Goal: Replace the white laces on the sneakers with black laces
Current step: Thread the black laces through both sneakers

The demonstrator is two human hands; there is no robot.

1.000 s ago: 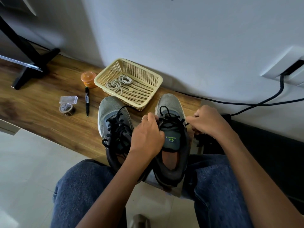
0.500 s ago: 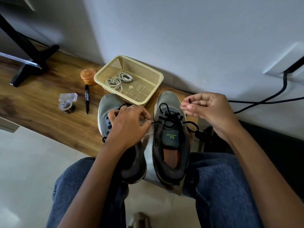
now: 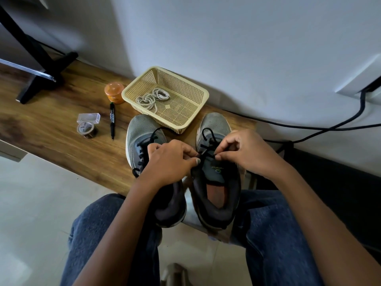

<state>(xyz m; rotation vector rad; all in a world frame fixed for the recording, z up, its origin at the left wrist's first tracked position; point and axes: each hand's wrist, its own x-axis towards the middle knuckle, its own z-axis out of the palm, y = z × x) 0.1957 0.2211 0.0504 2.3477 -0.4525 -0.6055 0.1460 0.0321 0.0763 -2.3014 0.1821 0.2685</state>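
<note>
Sneakers sat side by side on the wooden bench [image 3: 61, 129], just in front of the yellow basket [image 3: 186, 96], heels toward the person's knees; the left sneaker [image 3: 142, 139] already carried a black lace through its eyelets; the right sneaker [image 3: 216, 178] had its black lace [image 3: 208, 141] threaded near the toe, with both ends drawn up over the tongue. Left hand [image 3: 171, 162] pinched one lace end at the inner side of that shoe; right hand [image 3: 245, 151] pinched the other end between thumb and forefinger, fingers curled tight. White laces [image 3: 152, 98] lay coiled inside the basket, so removal looked done. Left of the basket stood an orange jar [image 3: 114, 92]; a black marker [image 3: 112, 120] and a tape roll [image 3: 87, 129] lay farther left again.

The lace seemed light, limp and a little slippery; it would probably go slack unless held near its stiff tip, the best place to grip for feeding an eyelet; the shoe itself looked soft-sided yet heavy enough to stay put.
</note>
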